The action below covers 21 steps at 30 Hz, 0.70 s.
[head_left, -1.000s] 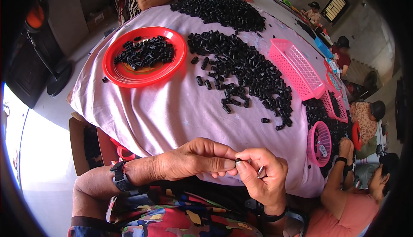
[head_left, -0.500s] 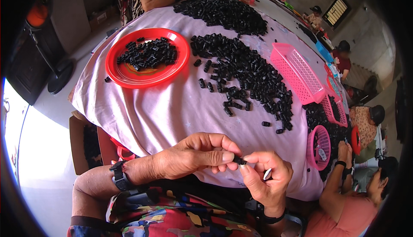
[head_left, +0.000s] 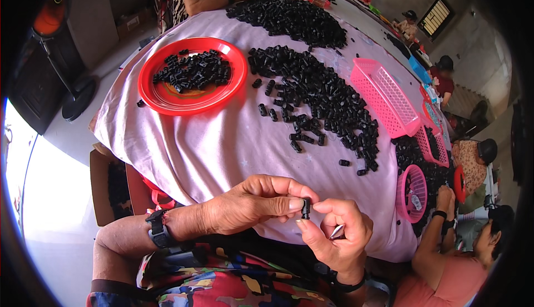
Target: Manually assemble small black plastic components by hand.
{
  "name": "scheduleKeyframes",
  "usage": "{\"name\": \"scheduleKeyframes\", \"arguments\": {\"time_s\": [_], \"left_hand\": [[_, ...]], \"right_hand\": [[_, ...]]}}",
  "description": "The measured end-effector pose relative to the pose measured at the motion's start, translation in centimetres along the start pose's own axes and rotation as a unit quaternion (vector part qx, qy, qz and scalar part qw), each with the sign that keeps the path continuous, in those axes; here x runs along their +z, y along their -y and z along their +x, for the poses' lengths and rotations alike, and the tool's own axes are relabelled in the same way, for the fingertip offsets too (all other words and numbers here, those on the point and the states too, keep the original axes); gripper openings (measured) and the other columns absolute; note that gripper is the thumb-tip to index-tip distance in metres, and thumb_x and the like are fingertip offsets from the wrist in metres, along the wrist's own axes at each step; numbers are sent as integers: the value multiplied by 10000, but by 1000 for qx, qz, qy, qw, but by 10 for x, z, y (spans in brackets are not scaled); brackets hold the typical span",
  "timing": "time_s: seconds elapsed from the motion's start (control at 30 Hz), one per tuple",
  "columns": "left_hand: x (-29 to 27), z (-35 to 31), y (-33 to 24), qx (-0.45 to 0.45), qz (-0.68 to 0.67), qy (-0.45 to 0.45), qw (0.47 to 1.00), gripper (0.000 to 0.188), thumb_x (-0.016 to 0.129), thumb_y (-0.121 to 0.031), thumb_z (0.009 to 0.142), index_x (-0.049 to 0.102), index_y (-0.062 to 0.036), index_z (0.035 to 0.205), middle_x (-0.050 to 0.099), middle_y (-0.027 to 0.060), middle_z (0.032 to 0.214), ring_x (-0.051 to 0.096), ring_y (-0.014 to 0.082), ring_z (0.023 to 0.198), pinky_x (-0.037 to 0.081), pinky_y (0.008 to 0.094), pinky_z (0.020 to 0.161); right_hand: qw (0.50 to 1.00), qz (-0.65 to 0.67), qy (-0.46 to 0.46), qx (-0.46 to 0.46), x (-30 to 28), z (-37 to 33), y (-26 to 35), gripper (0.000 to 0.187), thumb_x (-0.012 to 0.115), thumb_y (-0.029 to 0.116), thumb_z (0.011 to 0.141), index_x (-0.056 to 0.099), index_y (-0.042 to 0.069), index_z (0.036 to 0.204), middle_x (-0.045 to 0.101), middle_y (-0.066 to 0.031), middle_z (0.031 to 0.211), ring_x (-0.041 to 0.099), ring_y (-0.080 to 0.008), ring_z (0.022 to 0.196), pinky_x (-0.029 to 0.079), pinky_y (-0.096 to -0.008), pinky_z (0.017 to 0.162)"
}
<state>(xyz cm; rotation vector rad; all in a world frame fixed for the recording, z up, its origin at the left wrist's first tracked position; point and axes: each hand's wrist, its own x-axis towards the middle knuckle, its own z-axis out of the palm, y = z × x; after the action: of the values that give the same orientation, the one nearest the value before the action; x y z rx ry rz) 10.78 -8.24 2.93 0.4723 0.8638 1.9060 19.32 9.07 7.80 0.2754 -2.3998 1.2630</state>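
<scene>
Thumb and fingertips of my left hand (head_left: 247,204) pinch a small black cylindrical plastic part (head_left: 306,209), held upright above the table's near edge. Just to its right is my right hand (head_left: 345,240), index finger and thumb slightly apart around that part; whether they touch it I cannot tell. The curled fingers of my right hand keep a small pointed silver metal tool (head_left: 337,231), with most of it hidden in the palm. Beyond my hands lies a loose heap of similar black parts (head_left: 328,92). A red round plate (head_left: 239,79) at the left holds more small black pieces.
A pale pink cloth (head_left: 222,151) covers the table. A larger black heap (head_left: 289,23) lies farther back. Pink plastic baskets (head_left: 384,98) and a round pink basket (head_left: 401,195) stand at right. A co-worker (head_left: 445,268) sits at lower right; others sit around the table. A cardboard box (head_left: 100,190) is at left.
The black part has turned from lying sideways to upright in my left fingers. My right thumb and index finger have moved apart and slightly left, the metal tool still in that hand.
</scene>
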Motion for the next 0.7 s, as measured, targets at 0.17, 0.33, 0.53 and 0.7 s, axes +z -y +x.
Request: {"name": "scheduleKeyframes", "arguments": {"time_s": [0.17,0.33,0.53,0.7], "left_hand": [[2,0,-1,-5,-18,-5,1000,320,554,-143,955,552,0,1242,630,25,1061,589,81,934,477,251,865],[1,2,2,-11,-33,-3,999,305,559,-143,952,562,-1,1222,621,22,1065,590,77,928,477,239,855],[3,1,4,-8,-35,-4,999,299,576,-158,948,581,-28,1218,621,-18,1001,545,41,828,451,193,747],[3,1,0,-11,-48,17,999,311,564,-153,953,569,-11,1230,623,0,1022,551,48,850,456,202,769]], "right_hand": [[990,-63,-4,-125,1,3,-8,269,787,73,726,645,48,954,511,13,531,464,-74,428,351,-227,405],[962,-156,-10,-224,0,0,-12,286,794,84,720,670,77,978,533,-16,548,514,-150,417,393,-283,388],[965,-128,-28,-226,2,0,-10,250,825,166,708,623,70,818,485,3,512,458,-130,400,348,-270,393],[989,-126,38,-69,-5,3,-10,398,823,365,713,566,61,730,565,-34,567,581,-185,456,444,-301,407]]}}
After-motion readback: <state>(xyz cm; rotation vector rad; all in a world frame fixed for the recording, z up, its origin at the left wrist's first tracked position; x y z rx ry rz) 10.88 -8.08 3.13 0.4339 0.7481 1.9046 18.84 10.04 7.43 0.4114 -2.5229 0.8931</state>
